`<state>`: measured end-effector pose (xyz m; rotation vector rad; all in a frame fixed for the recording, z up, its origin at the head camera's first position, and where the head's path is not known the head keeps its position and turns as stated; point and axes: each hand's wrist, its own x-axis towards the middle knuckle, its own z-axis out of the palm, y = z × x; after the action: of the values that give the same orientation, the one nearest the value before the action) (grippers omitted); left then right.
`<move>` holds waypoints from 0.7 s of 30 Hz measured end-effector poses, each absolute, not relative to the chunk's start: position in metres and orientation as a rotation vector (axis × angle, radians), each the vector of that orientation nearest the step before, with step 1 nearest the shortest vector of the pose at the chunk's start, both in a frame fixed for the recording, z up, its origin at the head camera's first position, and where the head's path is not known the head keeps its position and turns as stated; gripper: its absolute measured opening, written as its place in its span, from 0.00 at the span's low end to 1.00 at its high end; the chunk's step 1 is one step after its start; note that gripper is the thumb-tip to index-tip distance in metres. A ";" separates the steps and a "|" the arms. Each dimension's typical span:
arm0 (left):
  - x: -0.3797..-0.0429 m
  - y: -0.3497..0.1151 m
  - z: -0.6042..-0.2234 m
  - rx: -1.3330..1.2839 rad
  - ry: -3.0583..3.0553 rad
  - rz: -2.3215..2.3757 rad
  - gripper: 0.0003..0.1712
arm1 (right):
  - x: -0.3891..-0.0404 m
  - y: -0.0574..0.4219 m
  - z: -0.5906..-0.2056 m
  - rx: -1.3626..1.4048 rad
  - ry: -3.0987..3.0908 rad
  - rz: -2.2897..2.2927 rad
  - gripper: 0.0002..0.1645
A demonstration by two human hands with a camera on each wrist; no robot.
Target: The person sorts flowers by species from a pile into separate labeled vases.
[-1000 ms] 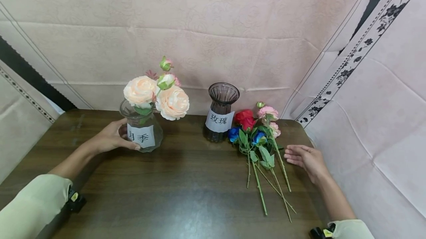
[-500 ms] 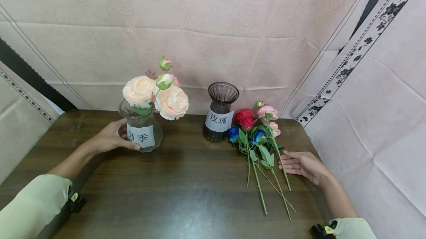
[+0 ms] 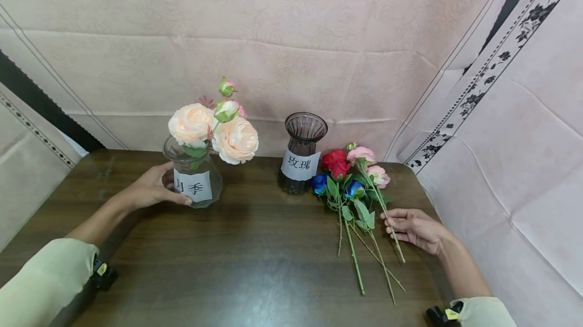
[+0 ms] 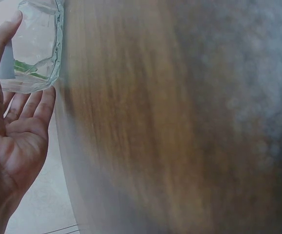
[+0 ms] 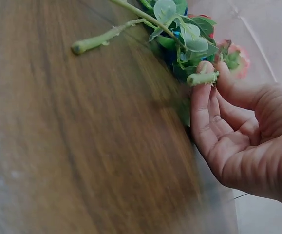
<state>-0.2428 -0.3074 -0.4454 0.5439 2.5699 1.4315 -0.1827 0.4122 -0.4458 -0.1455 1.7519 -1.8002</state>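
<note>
Where the surface [image 3: 255, 266] nears its right edge, I pinch the pink flower spray [image 3: 379, 177] by its stem in my right hand [image 3: 421, 231], the red rose [image 3: 335, 162] and blue roses [image 3: 355, 188] just beside it. My left hand [image 3: 152, 188] grips the clear vase [image 3: 216, 188]; a broad stretch of surface runs between the hands, and the dark vase [image 3: 302, 146] stands near the back edge. The clear vase partly hides my left fingers; the left wrist view cuts off its top.
</note>
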 end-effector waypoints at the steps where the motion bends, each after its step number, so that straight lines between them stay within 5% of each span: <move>1: -0.243 -0.307 -0.445 0.542 2.571 1.429 0.57 | -0.182 0.412 -0.446 -0.151 1.747 -1.811 0.16; 21: -0.243 -0.307 -0.445 0.538 2.585 1.413 0.58 | -0.179 0.399 -0.451 -0.120 1.709 -2.035 0.19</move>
<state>-0.2432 -0.3072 -0.4453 0.5377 2.5849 1.4127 -0.1793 0.3991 -0.4505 -0.1197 1.7087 -2.0347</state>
